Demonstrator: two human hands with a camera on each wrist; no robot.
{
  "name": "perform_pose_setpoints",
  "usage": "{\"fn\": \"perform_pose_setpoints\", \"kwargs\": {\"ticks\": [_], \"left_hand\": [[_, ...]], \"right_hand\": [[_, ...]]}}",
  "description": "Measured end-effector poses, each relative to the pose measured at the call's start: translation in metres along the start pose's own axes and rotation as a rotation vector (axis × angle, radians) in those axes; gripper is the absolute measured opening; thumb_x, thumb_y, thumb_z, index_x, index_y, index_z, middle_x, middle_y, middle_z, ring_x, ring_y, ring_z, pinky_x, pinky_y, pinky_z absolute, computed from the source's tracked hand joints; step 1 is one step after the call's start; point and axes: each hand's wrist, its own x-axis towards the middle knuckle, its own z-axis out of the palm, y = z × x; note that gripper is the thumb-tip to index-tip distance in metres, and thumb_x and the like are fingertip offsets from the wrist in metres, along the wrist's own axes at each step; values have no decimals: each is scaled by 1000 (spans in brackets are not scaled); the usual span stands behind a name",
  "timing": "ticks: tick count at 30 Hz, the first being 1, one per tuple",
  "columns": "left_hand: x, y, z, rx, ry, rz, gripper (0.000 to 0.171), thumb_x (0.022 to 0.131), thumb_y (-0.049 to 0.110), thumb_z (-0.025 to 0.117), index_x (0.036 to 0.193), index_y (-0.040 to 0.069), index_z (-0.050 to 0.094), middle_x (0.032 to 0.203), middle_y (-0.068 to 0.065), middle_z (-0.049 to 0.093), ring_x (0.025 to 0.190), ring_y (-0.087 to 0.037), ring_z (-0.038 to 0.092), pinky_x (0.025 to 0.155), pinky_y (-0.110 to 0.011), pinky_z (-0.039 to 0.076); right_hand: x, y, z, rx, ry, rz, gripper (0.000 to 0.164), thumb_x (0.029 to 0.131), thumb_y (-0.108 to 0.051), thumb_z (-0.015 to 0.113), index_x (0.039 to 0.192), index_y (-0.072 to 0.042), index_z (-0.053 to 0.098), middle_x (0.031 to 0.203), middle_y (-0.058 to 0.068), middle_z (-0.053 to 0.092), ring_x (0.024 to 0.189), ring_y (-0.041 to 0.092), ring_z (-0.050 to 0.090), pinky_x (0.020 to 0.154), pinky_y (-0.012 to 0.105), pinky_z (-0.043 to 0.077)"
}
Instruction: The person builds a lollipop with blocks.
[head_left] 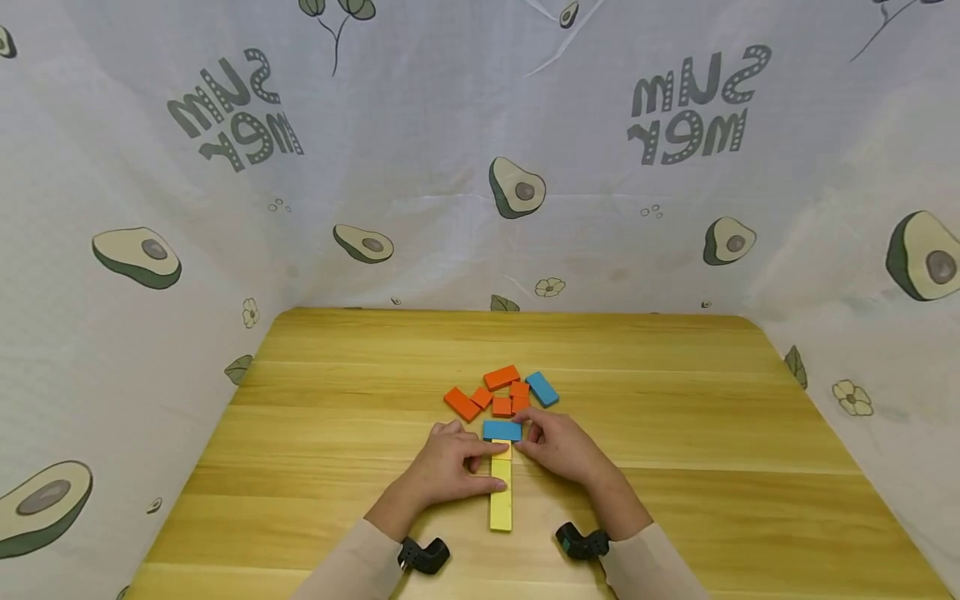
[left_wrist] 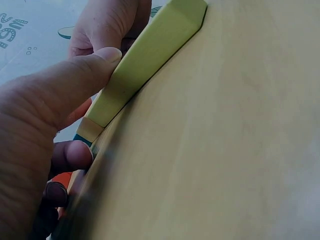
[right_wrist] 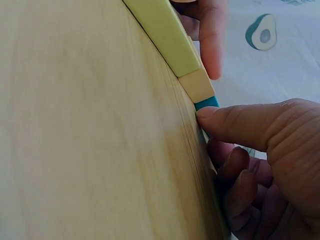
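Observation:
A long yellow block (head_left: 501,510) lies on the wooden table, pointing away from me. A small pale-orange block (head_left: 497,454) meets its far end, and a blue rectangular block (head_left: 500,431) lies crosswise beyond that, like the top of a T. My left hand (head_left: 447,462) comes in from the left, its extended index fingertip on the pale-orange block and its thumb tip on the yellow one. From the right, my right hand (head_left: 561,447) pinches the right end of the blue block between thumb and index finger. In the right wrist view, that thumb (right_wrist: 225,122) touches the blue block's edge.
Just beyond the T lie several orange blocks (head_left: 502,377), some square and some rectangular. Another blue block (head_left: 542,388) sits at their right, tilted. A white cloth printed with avocados (head_left: 517,190) hangs behind and beside the wooden table (head_left: 337,350).

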Motion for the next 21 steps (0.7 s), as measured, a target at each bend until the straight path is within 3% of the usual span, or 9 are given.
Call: {"fn": "perform_pose_setpoints", "kwargs": {"ticks": [7,21], "left_hand": [[-1,0,0,11,27,30,51,83,60,77,127,35,73,66,21,44,73,-2,33,75,-28,24],[0,1,0,-4,1,-6,51,81,61,79,125,38,74,66,20,46,73,-2,34,74,-27,23]], "right_hand": [[0,1,0,-9,2,-5,29,93,-17,74,121,-16,67,76,-8,60,63,9,51,60,24,43],[0,2,0,-26,-12,-23,28,93,-18,75,120,-16,67,75,-8,58,62,8,50,60,24,43]]}}
